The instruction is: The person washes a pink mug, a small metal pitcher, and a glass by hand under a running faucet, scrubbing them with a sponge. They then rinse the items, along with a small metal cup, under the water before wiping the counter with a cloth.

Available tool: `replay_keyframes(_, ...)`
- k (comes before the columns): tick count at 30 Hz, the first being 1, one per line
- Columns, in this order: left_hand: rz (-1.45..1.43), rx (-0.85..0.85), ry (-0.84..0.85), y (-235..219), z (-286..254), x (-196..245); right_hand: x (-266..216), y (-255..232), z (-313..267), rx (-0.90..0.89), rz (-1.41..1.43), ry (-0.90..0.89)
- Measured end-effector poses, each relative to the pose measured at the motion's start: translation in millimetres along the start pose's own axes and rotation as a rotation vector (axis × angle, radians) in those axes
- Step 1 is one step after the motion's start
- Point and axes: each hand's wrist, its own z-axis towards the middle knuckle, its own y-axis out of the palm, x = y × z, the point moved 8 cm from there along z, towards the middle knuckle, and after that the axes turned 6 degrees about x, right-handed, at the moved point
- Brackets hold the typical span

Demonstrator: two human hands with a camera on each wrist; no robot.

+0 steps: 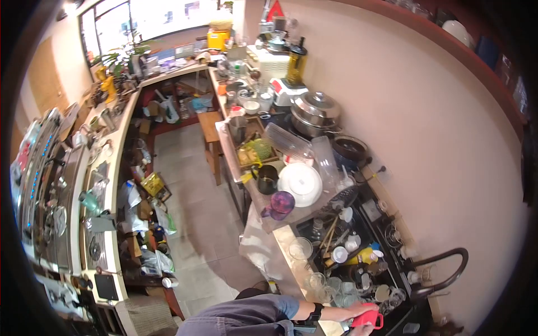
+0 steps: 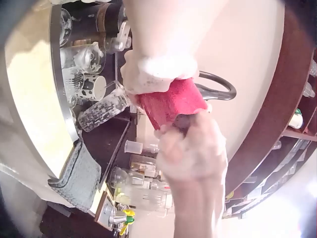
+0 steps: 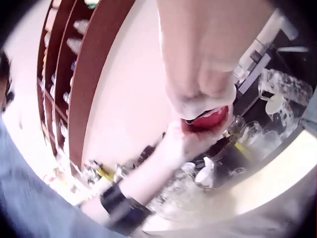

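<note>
We hold the red cup [image 2: 173,101] up by the glasses [image 1: 347,288], near the black tap [image 1: 464,260]. Our soapy left hand [image 2: 156,72] grips its side. Our right hand [image 2: 193,148] curls its fingers at the rim.

Left hand [image 2: 157,72] on red cup [image 2: 174,102]

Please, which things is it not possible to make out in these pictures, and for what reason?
- Inside of the red cup: mostly covered by the left hand and right hand in the left wrist view; dark and blurred in the right wrist view.
- Part of the right hand: cut off by the bottom edge, head view.
- Scene beyond the window: lost in glare, head view.
</note>
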Motion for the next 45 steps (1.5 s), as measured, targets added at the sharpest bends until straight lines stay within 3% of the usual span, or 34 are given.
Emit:
replay_keyframes(2,0.028,0.071,-0.008,-5.3,-13.6,10.5,18.8,12.8,-15.0,0.054,-0.179,-0.117)
replay_keyframes(4,0.034,0.229,0.129,-6.4,-3.8,-1.7,31.0,25.9,-36.0,0.198,-0.425,-0.346)
replay_keyframes(5,0.21,0.093,0.031,-7.3,-26.1,27.0,25.9,27.7,-50.2,0.304,-0.516,-0.46)
replay_keyframes(6,0.327,0.166,0.058,-12.5,-48.2,49.8,23.3,30.3,-66.0,0.425,-0.612,-0.562)
replay_keyframes(7,0.353,0.17,0.063,-11.2,-43.5,45.1,10.7,26.3,-70.7,0.42,-0.586,-0.564)
replay_keyframes(8,0.379,0.176,0.071,-11.8,-36.7,39.6,-31.4,9.7,-64.1,0.291,-0.521,-0.396)
replay_keyframes(10,0.429,0.16,0.128,-8.1,-42.4,48.5,-59.4,2.9,-52.2,-0.04,-0.561,-0.178)
replay_keyframes(12,0.481,0.178,0.111,-9.2,-40.6,46.7,-88.5,-13.2,-53.9,0.128,-0.461,-0.308)
replay_keyframes(14,0.406,0.241,0.046,-14.2,-55.8,53.3,-97.4,-23.2,-42.1,0.107,-0.167,-0.427)
replay_keyframes(15,0.268,0.236,0.001,-15.2,-38.4,30.0,-83.0,-19.3,-37.3,0.006,-0.08,-0.386)
replay_keyframes(16,0.132,0.233,-0.046,-14.6,-21.2,6.3,-58.9,-11.8,-33.8,-0.091,0.011,-0.344)
replay_keyframes(17,-0.016,0.162,-0.021,-6.4,-25.4,10.6,-13.3,3.6,-34.1,-0.025,0.407,-0.271)
replay_keyframes(18,-0.061,0.147,-0.031,-1.2,-21.8,9.2,-26.9,-10.3,-29.9,0.08,1.05,0.261)
replay_keyframes(20,-0.155,0.128,-0.053,9.7,-12.1,3.0,16.0,15.0,-27.7,0.188,1.753,0.615)
replay_keyframes(23,-0.318,0.051,-0.09,27.2,-4.2,6.5,-3.2,-38.8,-17.6,0.152,0.181,0.105)
replay_keyframes(25,-0.381,-0.006,-0.089,38.6,-4.1,12.3,41.7,-11.3,-12.2,0.229,1.129,0.429)
replay_keyframes(26,-0.409,-0.028,-0.102,45.8,-6.5,16.0,37.1,-25.7,-11.0,0.232,0.61,0.266)
replay_keyframes(27,-0.409,-0.026,-0.086,51.6,-8.6,23.2,28.9,-39.4,-9.2,0.316,0.683,0.234)
replay_keyframes(30,-0.352,0.016,-0.006,63.0,-9.3,35.6,8.9,-48.7,-4.3,0.41,1.721,0.428)
replay_keyframes(32,-0.214,0.081,0.086,65.1,-1.9,40.5,21.6,-48.2,-5.1,0.413,1.43,0.364)
replay_keyframes(33,-0.19,0.13,0.148,63.7,6.1,39.6,14.8,-66.3,-1.5,0.377,1.125,0.183)
replay_keyframes(35,-0.124,0.212,0.098,64.3,6.5,33.0,-5.2,-97.3,5.4,0.284,0.503,-0.167)
replay_keyframes(38,-0.064,0.3,0.035,61.3,4.0,29.2,3.4,-81.0,-2.6,0.149,-0.056,-0.426)
replay_keyframes(42,0.017,0.365,-0.016,51.6,3.5,24.5,4.1,-64.6,0.0,-0.045,-0.226,-0.416)
replay_keyframes(45,0.012,0.373,-0.096,37.6,12.1,6.4,-14.2,-80.2,-21.6,0.198,-0.282,-0.729)
